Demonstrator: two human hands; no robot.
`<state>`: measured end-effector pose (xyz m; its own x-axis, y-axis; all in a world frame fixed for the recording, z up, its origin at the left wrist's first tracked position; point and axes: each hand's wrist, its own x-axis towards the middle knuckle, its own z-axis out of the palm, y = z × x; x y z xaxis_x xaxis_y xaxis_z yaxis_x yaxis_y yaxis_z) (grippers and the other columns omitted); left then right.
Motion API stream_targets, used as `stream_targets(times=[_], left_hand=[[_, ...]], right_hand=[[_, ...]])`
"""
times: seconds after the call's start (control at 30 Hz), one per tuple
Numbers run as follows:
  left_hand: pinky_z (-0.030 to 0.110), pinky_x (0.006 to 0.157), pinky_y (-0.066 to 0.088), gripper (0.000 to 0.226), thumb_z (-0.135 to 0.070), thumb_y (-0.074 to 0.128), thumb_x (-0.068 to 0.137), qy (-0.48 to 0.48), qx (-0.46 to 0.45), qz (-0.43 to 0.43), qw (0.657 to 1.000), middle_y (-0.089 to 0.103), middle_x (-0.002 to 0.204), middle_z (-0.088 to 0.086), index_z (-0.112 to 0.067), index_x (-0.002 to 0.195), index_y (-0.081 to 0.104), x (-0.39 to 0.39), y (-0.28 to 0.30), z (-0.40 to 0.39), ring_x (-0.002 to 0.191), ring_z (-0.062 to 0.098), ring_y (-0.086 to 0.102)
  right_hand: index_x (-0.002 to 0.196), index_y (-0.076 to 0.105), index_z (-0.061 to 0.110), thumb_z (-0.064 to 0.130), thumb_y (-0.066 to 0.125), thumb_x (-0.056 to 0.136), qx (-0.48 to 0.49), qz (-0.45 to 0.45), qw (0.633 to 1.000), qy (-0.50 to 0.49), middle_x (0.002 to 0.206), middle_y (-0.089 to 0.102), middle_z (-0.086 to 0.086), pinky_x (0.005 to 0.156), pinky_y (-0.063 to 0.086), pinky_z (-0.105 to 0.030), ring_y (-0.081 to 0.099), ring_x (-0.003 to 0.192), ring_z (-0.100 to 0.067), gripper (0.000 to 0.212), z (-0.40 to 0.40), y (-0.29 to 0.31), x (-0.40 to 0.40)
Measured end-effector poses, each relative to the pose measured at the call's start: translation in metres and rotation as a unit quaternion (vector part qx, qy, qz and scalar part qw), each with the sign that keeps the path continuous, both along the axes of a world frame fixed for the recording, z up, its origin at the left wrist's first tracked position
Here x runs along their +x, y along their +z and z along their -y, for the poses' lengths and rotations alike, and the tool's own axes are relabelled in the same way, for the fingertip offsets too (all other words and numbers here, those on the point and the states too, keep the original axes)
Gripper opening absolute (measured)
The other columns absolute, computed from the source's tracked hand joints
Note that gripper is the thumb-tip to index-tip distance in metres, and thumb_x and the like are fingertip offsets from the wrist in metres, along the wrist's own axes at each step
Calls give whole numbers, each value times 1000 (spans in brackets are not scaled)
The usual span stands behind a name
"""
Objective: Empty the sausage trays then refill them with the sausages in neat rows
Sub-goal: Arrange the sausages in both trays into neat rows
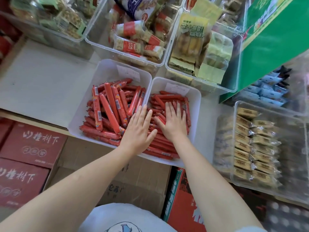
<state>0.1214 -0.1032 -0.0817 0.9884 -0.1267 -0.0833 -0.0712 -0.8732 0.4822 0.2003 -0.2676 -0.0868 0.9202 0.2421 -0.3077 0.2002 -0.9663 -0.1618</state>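
Two white trays sit side by side at the shelf front: left tray (108,71) and right tray (195,104), both holding red sausages (108,106) in loose, crossed heaps. Left hand (139,129) is laid flat, fingers straight and spread, over the shared rims. Right hand (173,121) is pressed flat on the right tray's sausages; nothing is gripped by either.

Judged: emptying not yet begun. Sausages are best scooped in bundles, kept parallel, so later rows need less sorting.

Room: bare shelf surface (41,77) is seen left of the trays. Clear snack bins (127,47) crowd the rear; near rims overhang cardboard boxes (33,144)
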Motion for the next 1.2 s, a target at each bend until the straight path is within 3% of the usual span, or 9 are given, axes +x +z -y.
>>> stream_targets(times=[0.13, 0.27, 0.4, 0.57, 0.67, 0.8, 0.93, 1.03, 1.2], left_hand=[[40, 125, 6, 75, -53, 31, 99, 9, -7, 1, 1000, 4, 167, 12, -11, 159, 16, 1, -1, -1, 154, 24, -2], [50, 118, 26, 70, -51, 33, 98, 36, 25, 25, 999, 31, 155, 19, -7, 153, 31, 14, -2, 2, 144, 37, 29], [46, 125, 9, 73, -49, 33, 100, 25, 17, 34, 999, 6, 166, 14, -9, 159, 16, 20, -5, 2, 154, 27, 2], [42, 125, 4, 73, -52, 27, 100, 24, -11, -3, 1000, -8, 167, 6, -15, 160, 6, 21, -6, 2, 154, 18, -10], [40, 125, 2, 74, -52, 27, 101, 23, -10, -6, 1000, -10, 166, 5, -13, 159, 4, 21, -6, 2, 154, 18, -11], [40, 125, 2, 75, -51, 28, 100, 19, -21, 0, 1000, -9, 166, 6, -12, 159, 1, 21, -7, 1, 154, 17, -11], [40, 125, 3, 75, -52, 26, 100, 20, -24, -8, 999, -7, 167, 7, -12, 159, 3, 22, -5, 1, 153, 16, -11], [40, 125, 2, 75, -53, 23, 100, 21, -26, -12, 999, -9, 167, 6, -13, 159, 1, 22, -3, 1, 153, 15, -14], [37, 125, -2, 73, -55, 19, 100, 20, -29, -22, 999, -13, 166, 4, -17, 158, -5, 22, -2, 2, 152, 13, -18]], right_hand=[[157, 17, 26, 72, 15, 92, 69, 3, 995, 65, 163, 23, 2, 123, 9, -46, 8, 152, -23, 79, -1, 3, -15], [144, 45, 13, 43, 45, 96, 171, 82, 981, -29, 150, 37, -14, 112, 36, -45, 40, 135, -32, 56, 8, 8, -9], [144, 40, 0, 39, 51, 97, 98, 51, 982, -156, 146, 41, -22, 115, 30, -47, 36, 137, -37, 62, 18, 1, 9], [117, 64, 7, 34, 53, 94, 75, 71, 978, -180, 114, 59, -15, 99, 38, -50, 50, 113, -36, 38, -7, -4, 13], [117, 67, 9, 36, 41, 95, 127, 90, 980, -125, 109, 62, -15, 89, 47, -50, 54, 102, -36, 43, -18, -3, 2], [123, 64, 13, 43, 38, 98, 158, 81, 984, -23, 126, 60, -12, 95, 46, -47, 51, 117, -31, 47, -6, -6, -12], [121, 65, 24, 51, 45, 94, 56, 86, 991, 87, 121, 62, -11, 83, 48, -47, 57, 108, -33, 43, 21, -7, 7], [115, 70, 22, 28, 67, 89, 23, 97, 989, 114, 114, 63, -13, 84, 47, -48, 59, 102, -37, 28, 33, 0, 20], [94, 75, 16, 38, 60, 87, -43, 84, 991, 95, 96, 61, -7, 82, 40, -40, 55, 98, -31, 27, 35, 19, 24]])
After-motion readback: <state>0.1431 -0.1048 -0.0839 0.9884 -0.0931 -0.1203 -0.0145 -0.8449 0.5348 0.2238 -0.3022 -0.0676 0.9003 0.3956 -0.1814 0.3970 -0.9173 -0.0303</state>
